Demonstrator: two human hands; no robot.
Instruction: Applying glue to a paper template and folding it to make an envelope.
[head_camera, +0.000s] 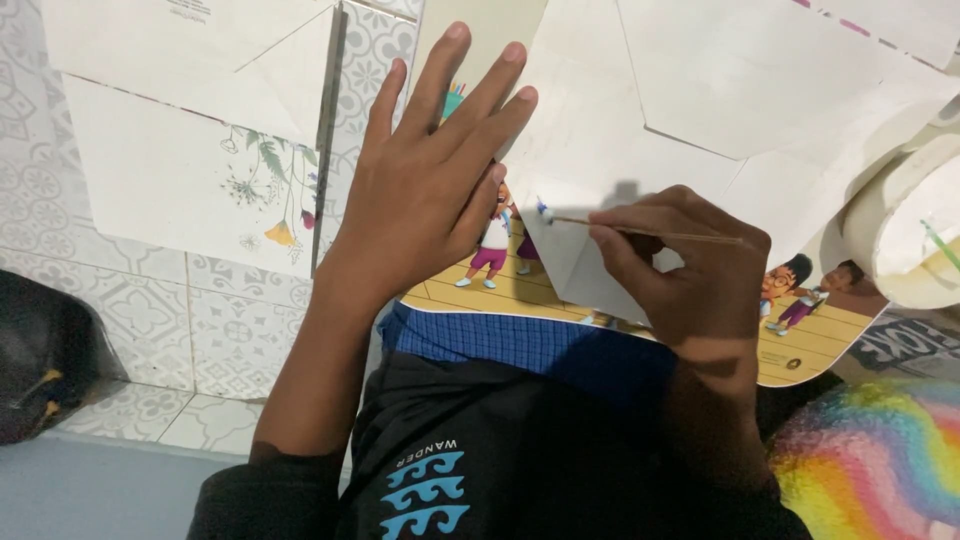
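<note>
My left hand (430, 180) lies flat with fingers spread, pressing on a white unfolded envelope (640, 120) that rests on a picture book (800, 350) with cartoon children on its cover. My right hand (680, 265) pinches a thin wooden stick (640, 231) whose small bluish-white tip touches the lower fold of the envelope, just right of my left hand's fingers. The book sits on my lap over blue checked cloth (500, 340).
Another white envelope with a flower print (190, 150) lies on the patterned tile floor (230, 330) at the left. A white roll (900, 230) sits at the right edge. A rainbow-coloured cloth (880, 450) is at lower right, a dark bag (40, 350) at far left.
</note>
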